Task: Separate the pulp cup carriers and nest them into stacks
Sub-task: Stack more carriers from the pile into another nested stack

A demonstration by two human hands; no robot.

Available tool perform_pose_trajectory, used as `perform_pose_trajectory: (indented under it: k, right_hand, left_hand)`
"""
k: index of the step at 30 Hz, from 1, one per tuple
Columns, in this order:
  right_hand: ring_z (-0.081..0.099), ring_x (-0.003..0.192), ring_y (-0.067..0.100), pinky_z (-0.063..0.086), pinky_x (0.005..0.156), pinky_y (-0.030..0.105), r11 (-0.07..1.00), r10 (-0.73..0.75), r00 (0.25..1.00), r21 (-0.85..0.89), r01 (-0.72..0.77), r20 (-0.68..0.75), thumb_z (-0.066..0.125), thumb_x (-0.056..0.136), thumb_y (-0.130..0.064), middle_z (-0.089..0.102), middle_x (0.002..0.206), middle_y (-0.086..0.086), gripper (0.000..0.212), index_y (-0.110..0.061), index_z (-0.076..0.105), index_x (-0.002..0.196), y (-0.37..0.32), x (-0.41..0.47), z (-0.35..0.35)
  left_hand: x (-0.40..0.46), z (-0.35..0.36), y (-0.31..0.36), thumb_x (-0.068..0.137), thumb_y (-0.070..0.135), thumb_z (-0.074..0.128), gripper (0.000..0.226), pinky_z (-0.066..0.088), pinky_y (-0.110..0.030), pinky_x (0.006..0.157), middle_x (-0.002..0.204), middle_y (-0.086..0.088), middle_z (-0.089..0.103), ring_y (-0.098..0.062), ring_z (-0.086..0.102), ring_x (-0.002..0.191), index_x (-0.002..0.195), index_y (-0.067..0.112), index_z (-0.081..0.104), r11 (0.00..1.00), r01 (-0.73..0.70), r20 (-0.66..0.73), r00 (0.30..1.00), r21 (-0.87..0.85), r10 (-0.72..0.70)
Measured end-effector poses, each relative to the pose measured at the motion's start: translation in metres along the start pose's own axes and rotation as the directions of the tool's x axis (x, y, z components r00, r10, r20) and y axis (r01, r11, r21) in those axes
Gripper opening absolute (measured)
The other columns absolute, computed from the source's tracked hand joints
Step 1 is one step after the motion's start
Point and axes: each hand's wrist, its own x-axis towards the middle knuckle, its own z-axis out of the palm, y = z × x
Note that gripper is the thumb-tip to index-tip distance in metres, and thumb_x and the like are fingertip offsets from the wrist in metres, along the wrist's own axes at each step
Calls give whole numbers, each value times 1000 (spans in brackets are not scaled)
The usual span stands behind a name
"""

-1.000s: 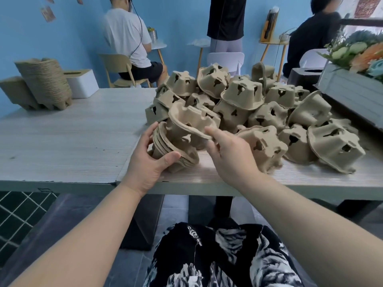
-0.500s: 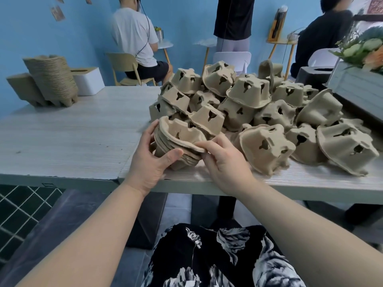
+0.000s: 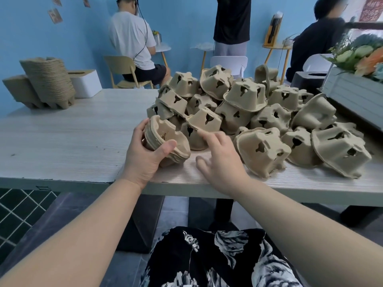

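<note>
While my left hand (image 3: 145, 160) grips the small nested stack (image 3: 165, 141) tilted near the tabletop (image 3: 62, 141) edge, my right hand (image 3: 219, 158) hangs wide and empty, its forefinger at the rim of the closest loose carrier (image 3: 205, 121) in the pile (image 3: 259, 112). I would pinch that one rim only, lift it free of its neighbours, match its cups to the stack's, then press it home evenly.

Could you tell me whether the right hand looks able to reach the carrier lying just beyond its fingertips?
Probably yes: the right hand is open and empty, and that carrier sits on top at the pile's near edge.
</note>
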Motion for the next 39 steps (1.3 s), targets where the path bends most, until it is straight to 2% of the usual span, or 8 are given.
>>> perform_pose_trajectory:
  k: [3, 7, 11, 17, 24, 29, 35, 39]
  right_hand:
    - [29, 134, 25, 27, 111, 34, 995, 97, 987, 45, -92, -130, 65, 83, -19, 35, 143, 8, 66, -15, 38, 143, -1, 17, 6]
    - [11, 143, 21, 7, 118, 33, 977, 206, 971, -33, -211, -118, 62, 88, -27, 21, 155, 8, 73, -17, 23, 149, 4, 41, 9]
    - [22, 136, 22, 17, 114, 32, 972, 226, 966, -29, -231, -127, 61, 88, -31, 30, 148, 5, 73, -17, 24, 149, 12, 47, 17]
    - [34, 121, 22, 23, 100, 22, 986, 156, 961, -19, -165, -228, 63, 86, -33, 44, 124, 6, 61, -15, 42, 141, 14, 43, 18]
    - [14, 144, 20, 13, 118, 35, 955, 290, 955, 83, -284, -70, 52, 93, -41, 25, 155, 5, 70, -15, 22, 150, 18, 53, 18]
    - [31, 133, 23, 25, 112, 32, 949, 303, 951, 109, -296, -60, 65, 84, -36, 33, 143, 7, 81, -16, 22, 150, 23, 52, 18]
    - [41, 103, 9, 35, 100, 20, 967, 216, 936, 195, -166, -277, 79, 73, -21, 32, 113, -2, 87, -13, 32, 146, 17, 44, 14]
    - [47, 104, 19, 38, 96, 25, 982, 155, 932, 158, -108, -328, 79, 67, -45, 38, 107, -3, 88, -12, 43, 140, 16, 41, 12]
  left_hand:
    - [3, -3, -4, 52, 52, 85, 107, 45, -41, 109, 137, 1, 56, -13, 55, 124, 146, 25, 40, 1000, 15, 4, 1000, -6, -15]
    - [1, -5, -7, 51, 50, 86, 106, 47, -41, 107, 136, 4, 57, -12, 56, 123, 145, 28, 42, 997, 33, -41, 999, -71, -36]
    - [1, -6, -9, 49, 48, 87, 98, 47, -41, 106, 133, 5, 59, -12, 57, 122, 137, 34, 47, 985, 47, -106, 992, -164, -65]
    - [0, -8, -11, 51, 48, 89, 102, 47, -46, 105, 135, -2, 59, -18, 58, 123, 141, 24, 47, 982, 22, -128, 991, -187, -47]
    - [-1, -8, -10, 45, 62, 91, 112, 44, -48, 108, 136, -3, 59, -20, 57, 125, 142, 24, 47, 990, 30, -43, 998, -136, -36]
    - [-3, -8, -10, 44, 64, 91, 114, 45, -49, 107, 136, -3, 58, -20, 57, 125, 141, 25, 47, 994, 18, -32, 999, -108, -21]
    - [-4, -7, -9, 43, 65, 91, 115, 44, -49, 108, 135, -3, 59, -20, 57, 125, 141, 23, 46, 995, 7, -34, 999, -98, -10]
    - [-4, -7, -8, 45, 62, 92, 114, 44, -51, 107, 134, -3, 60, -21, 57, 125, 141, 23, 46, 995, 11, -31, 999, -95, -14]
